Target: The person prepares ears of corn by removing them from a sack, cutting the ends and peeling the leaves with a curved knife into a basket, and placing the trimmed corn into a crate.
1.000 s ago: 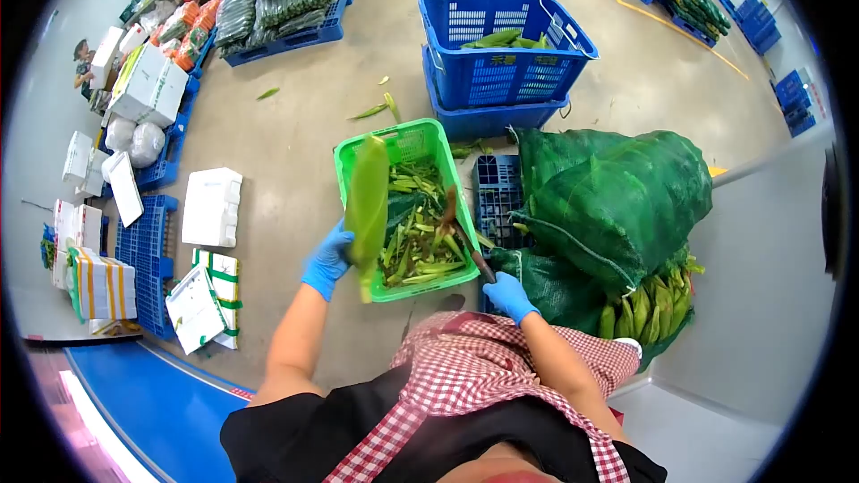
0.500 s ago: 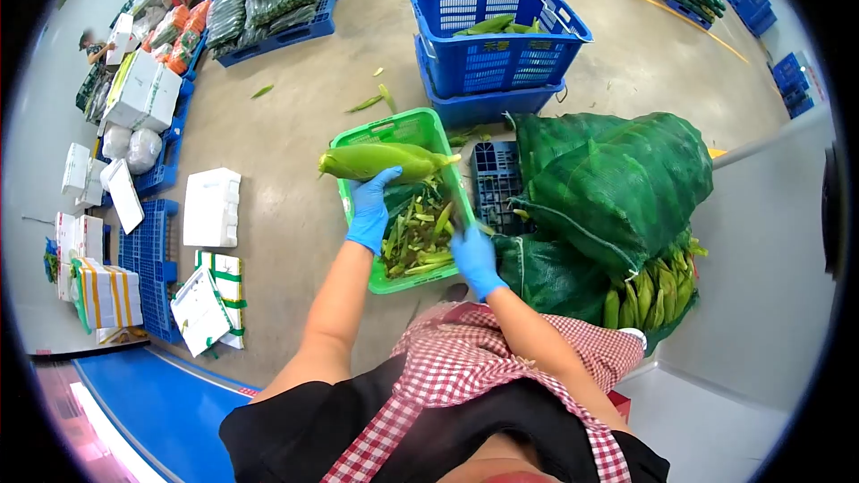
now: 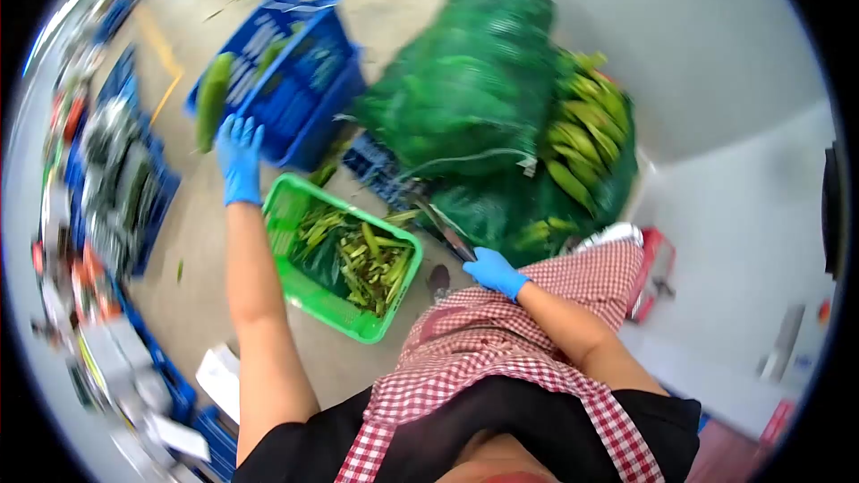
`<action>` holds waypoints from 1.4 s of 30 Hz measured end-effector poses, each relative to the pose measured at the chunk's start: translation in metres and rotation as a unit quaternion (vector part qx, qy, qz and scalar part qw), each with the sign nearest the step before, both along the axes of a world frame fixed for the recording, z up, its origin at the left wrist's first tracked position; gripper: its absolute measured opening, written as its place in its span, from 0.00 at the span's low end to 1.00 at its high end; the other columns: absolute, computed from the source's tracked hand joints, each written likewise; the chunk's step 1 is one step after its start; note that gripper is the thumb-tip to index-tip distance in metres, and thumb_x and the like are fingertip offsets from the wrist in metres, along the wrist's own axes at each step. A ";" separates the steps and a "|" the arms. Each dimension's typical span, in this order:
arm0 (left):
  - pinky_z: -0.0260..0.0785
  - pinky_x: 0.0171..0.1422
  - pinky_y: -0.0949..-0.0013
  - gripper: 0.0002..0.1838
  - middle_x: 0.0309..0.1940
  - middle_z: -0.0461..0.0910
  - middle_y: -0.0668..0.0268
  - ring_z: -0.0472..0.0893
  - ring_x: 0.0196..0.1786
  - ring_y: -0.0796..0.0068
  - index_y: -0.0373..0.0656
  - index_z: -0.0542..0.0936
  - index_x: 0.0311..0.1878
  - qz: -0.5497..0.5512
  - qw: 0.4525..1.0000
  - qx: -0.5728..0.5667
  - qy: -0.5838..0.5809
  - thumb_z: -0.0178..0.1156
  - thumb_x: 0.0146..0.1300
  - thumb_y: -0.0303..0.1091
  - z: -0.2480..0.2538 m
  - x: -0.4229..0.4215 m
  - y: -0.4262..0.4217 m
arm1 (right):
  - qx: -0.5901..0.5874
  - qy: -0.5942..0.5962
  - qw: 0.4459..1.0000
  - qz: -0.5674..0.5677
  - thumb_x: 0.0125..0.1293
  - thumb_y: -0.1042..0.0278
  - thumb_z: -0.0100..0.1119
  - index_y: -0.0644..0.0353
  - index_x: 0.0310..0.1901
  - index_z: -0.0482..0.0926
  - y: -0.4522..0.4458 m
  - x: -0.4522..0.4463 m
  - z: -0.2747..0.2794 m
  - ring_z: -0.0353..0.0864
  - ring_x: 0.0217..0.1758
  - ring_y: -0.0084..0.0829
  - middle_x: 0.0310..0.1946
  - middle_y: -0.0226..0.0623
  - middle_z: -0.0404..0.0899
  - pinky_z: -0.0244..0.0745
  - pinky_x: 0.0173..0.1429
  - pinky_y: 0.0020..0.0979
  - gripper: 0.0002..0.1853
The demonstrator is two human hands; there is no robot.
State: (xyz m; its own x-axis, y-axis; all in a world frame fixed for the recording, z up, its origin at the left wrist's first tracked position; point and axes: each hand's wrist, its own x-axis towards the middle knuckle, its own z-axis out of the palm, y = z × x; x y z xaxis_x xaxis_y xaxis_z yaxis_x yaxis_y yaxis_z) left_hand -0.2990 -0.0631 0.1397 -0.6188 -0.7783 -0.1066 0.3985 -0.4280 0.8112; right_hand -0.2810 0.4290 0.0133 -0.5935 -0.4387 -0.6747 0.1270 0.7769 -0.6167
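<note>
My left hand, in a blue glove, reaches out with its fingers spread. Just beyond the fingertips is a green corn cob in its husk, upright at the near left side of the blue crate; whether it still touches them I cannot tell. My right hand, also gloved, is closed round the handle of a long dark knife, near the green mesh sack. Below my left hand, the green crate holds cut stalk ends and husk pieces. More corn lies inside the blue crate.
A full green mesh sack stands right of the blue crates, with a heap of husked corn beside it. Pallets with bagged vegetables and white boxes line the left. A grey wall rises at right.
The view has swung round to the right. My left hand has moved from over the green crate to the blue crate, and its fingers have opened from the cob. The knife has moved toward the sack.
</note>
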 end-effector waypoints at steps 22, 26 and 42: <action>0.51 0.70 0.51 0.41 0.67 0.59 0.56 0.58 0.69 0.55 0.46 0.56 0.69 -0.437 0.354 -0.821 -0.096 0.62 0.52 0.37 -0.291 -0.424 0.722 | -0.332 -0.151 0.512 -0.778 0.60 0.66 0.54 0.56 0.33 0.70 0.263 -0.166 0.026 0.69 0.18 0.25 0.19 0.29 0.70 0.66 0.23 0.28 0.06; 0.66 0.58 0.56 0.33 0.61 0.67 0.59 0.69 0.60 0.58 0.44 0.64 0.64 -0.402 0.301 -0.843 -0.192 0.61 0.54 0.37 -0.328 -0.429 0.757 | -0.334 -0.192 0.496 -0.778 0.61 0.66 0.52 0.55 0.32 0.70 0.268 -0.169 0.042 0.67 0.19 0.23 0.19 0.27 0.69 0.64 0.26 0.26 0.04; 0.60 0.64 0.68 0.44 0.58 0.69 0.62 0.68 0.60 0.66 0.43 0.62 0.66 -0.602 0.735 0.123 -0.288 0.60 0.39 0.20 -0.114 -0.001 0.323 | -0.284 0.215 0.826 -0.437 0.63 0.68 0.54 0.59 0.35 0.69 0.159 -0.140 0.019 0.67 0.16 0.19 0.18 0.26 0.68 0.64 0.21 0.23 0.06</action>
